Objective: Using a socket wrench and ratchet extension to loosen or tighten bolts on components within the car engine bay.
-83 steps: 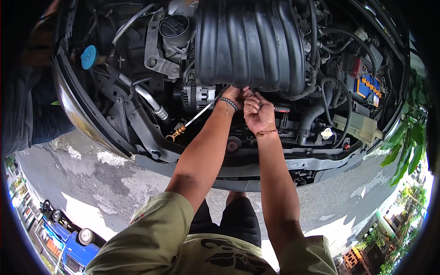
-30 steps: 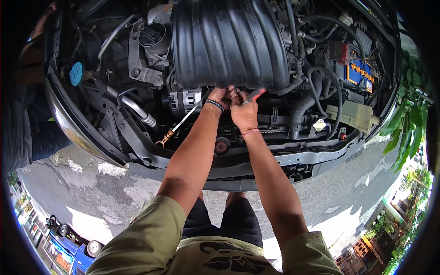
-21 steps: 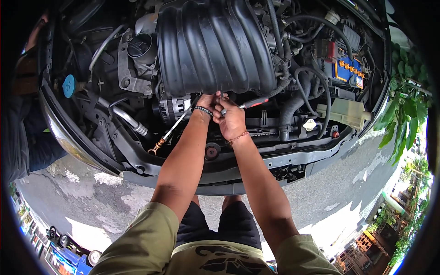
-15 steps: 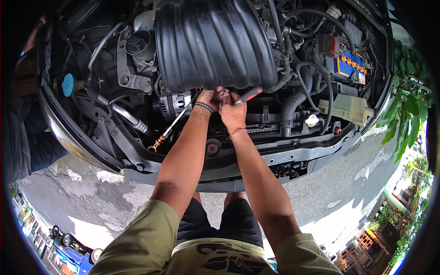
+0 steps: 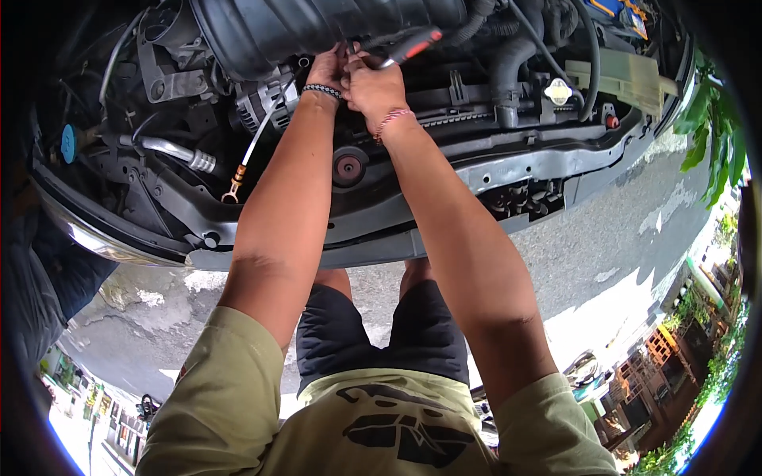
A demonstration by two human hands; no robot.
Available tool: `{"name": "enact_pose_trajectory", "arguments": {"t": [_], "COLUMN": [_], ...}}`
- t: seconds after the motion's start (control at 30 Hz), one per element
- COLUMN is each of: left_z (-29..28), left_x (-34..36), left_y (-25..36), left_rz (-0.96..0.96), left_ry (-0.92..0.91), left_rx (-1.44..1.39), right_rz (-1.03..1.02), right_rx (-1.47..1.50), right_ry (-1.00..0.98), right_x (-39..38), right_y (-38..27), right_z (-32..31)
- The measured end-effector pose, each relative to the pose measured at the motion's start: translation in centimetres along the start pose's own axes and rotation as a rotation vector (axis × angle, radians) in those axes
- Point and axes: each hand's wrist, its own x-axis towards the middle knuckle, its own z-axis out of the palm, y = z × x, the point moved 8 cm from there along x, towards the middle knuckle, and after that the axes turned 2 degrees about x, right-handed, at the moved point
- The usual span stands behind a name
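My right hand [image 5: 375, 89] is closed round the metal end of a hand tool with a black-and-red handle [image 5: 411, 47]. The handle sticks out to the upper right and is slightly blurred. Close against it, my left hand [image 5: 324, 67] has its fingers bent in under the front edge of the black ribbed intake manifold [image 5: 317, 32]. Its fingertips are partly hidden, and what they pinch cannot be made out. Below and left of the hands sits the alternator [image 5: 258, 107], with the dipstick [image 5: 252, 147] and its orange-brown ring end slanting past it.
The front crossmember [image 5: 468, 170] of the car runs between my body and the engine. To the right are a thick black radiator hose [image 5: 508, 75], a pale radiator cap [image 5: 558, 91] and a translucent reservoir [image 5: 623, 79]. A blue cap [image 5: 68, 143] is at left, near a person's dark clothing [image 5: 36, 278].
The view has shifted, so the engine bay sits higher and more of my body shows. Both hands stay together under the manifold's edge, with the tool still in my right hand.
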Motion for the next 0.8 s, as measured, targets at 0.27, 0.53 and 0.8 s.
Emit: {"name": "enact_pose_trajectory", "arguments": {"t": [0.27,0.53,0.8], "left_z": [0.4,4.3,0.7], "left_x": [0.6,-1.3,1.2], "left_y": [3.1,0.9,2.8], "left_rz": [0.092,-0.335,0.217], "left_ry": [-0.059,-0.476,-0.029], "left_rx": [0.228,-0.002,0.410], "right_rz": [-0.497,0.109,-0.542], "right_rx": [-1.072,0.279,-1.397], "right_ry": [0.261,-0.192,0.174], "right_x": [-2.1,0.6,-2.6], "right_y": [-4.5,-1.4,-6.0], "right_z": [1.9,0.5,4.0]}}
